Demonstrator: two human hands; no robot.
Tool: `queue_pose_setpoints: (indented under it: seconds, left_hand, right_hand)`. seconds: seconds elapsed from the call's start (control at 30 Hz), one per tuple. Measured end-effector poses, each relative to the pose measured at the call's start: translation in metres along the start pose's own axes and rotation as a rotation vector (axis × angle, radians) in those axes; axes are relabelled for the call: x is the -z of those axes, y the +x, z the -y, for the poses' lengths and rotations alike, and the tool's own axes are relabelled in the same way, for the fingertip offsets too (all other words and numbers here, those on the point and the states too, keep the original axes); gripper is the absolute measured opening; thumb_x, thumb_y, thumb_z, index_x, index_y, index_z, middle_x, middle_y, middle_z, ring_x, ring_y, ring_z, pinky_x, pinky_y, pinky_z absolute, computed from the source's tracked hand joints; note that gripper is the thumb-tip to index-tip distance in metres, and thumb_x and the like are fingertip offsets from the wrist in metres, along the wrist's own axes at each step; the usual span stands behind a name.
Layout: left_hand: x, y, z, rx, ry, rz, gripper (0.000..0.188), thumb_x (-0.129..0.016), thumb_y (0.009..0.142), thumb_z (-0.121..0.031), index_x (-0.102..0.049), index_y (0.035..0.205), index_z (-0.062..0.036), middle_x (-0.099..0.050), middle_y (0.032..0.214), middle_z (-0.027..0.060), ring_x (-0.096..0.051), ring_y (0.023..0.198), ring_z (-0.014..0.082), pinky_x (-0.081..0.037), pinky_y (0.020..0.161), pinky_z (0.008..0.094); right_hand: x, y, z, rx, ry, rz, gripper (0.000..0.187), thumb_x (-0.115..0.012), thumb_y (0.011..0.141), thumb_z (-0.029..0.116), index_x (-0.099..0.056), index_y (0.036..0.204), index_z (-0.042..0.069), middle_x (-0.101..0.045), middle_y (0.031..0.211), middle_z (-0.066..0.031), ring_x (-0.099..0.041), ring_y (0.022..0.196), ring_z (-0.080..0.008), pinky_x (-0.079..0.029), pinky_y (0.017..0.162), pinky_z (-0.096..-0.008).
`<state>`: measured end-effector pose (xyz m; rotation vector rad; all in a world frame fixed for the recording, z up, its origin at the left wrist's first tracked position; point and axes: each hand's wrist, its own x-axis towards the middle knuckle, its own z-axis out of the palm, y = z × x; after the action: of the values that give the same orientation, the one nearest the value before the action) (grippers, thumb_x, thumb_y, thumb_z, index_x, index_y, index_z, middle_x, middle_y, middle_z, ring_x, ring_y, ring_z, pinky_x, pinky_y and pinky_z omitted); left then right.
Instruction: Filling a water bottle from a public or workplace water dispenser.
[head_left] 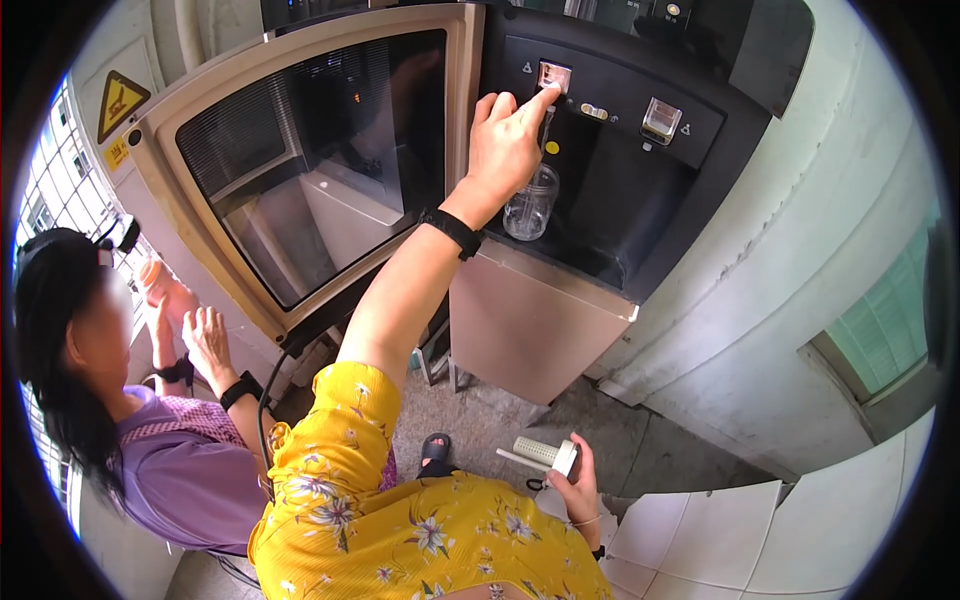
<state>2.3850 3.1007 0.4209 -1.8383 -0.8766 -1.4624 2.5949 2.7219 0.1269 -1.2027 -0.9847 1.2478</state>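
Left hand half curled, nothing held, one fingertip on the left button of the dispenser! Water streams into the clear cup inside it; out front, the right hand grips a white strainer lid.

Grey, stained concrete is forming the floor, a dark seam running across it toward its right edge. Beyond that edge a scuffed whitish wall is rising, its surface bulging outward in places, and farther right a window with greenish panes is sitting in a dull frame. White tiles are bordering the floor's near right corner. Past the floor's left edge, strong daylight is pouring through a barred window, beside which a pale pipe is standing.
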Motion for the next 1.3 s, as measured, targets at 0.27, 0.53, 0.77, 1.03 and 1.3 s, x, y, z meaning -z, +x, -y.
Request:
queue_pose_setpoints:
  seconds: [0.27,0.53,0.77,1.03,1.3]
  left_hand:
    - [0.003,0.0,-0.002,0.015,-0.009,-0.007,0.062,-0.064,0.077,0.009,-0.065,0.133,-0.0176,-0.066,0.082,0.0045,-0.057,0.082,0.026,-0.046,0.094,0.038]
    - [-0.005,0.0,0.003,0.001,-0.009,-0.04,0.064,-0.061,0.078,0.011,-0.066,0.133,-0.0222,-0.062,0.077,0.0049,-0.058,0.081,0.0267,-0.047,0.091,0.0367]
    - [-0.01,-0.001,0.006,0.007,0.014,-0.041,0.064,-0.06,0.078,0.012,-0.067,0.132,-0.0216,-0.064,0.078,0.0049,-0.058,0.079,0.0257,-0.047,0.09,0.036]
    - [-0.009,-0.003,0.008,0.025,0.009,-0.034,0.066,-0.059,0.077,0.013,-0.067,0.133,-0.0214,-0.063,0.076,0.0047,-0.056,0.076,0.0253,-0.047,0.089,0.0365]
    - [-0.008,-0.001,0.007,0.024,0.002,-0.025,0.066,-0.058,0.077,0.013,-0.066,0.133,-0.0205,-0.065,0.077,0.0044,-0.056,0.076,0.0247,-0.046,0.09,0.0366]
  right_hand:
    - [0.002,-0.001,-0.004,-0.015,-0.026,-0.006,0.081,-0.077,0.082,0.007,-0.038,0.153,0.007,-0.052,0.131,-0.0097,-0.054,0.118,-0.0211,-0.047,0.102,-0.0363]
    - [0.002,0.001,-0.004,-0.032,-0.049,0.018,0.081,-0.074,0.083,0.005,-0.036,0.154,0.008,-0.051,0.133,-0.0103,-0.053,0.121,-0.0223,-0.048,0.102,-0.037]
    - [0.003,0.002,-0.004,-0.048,-0.03,-0.015,0.081,-0.078,0.082,0.009,-0.038,0.153,0.008,-0.053,0.13,-0.0105,-0.054,0.12,-0.0225,-0.047,0.102,-0.0378]
    - [0.003,-0.001,-0.005,-0.073,-0.012,-0.02,0.081,-0.078,0.083,0.009,-0.038,0.153,0.008,-0.053,0.131,-0.0107,-0.055,0.119,-0.0228,-0.049,0.101,-0.0382]
    - [0.006,0.0,-0.011,-0.044,-0.021,-0.021,0.081,-0.078,0.084,0.008,-0.037,0.154,0.007,-0.054,0.129,-0.0104,-0.056,0.116,-0.0215,-0.051,0.097,-0.0367]
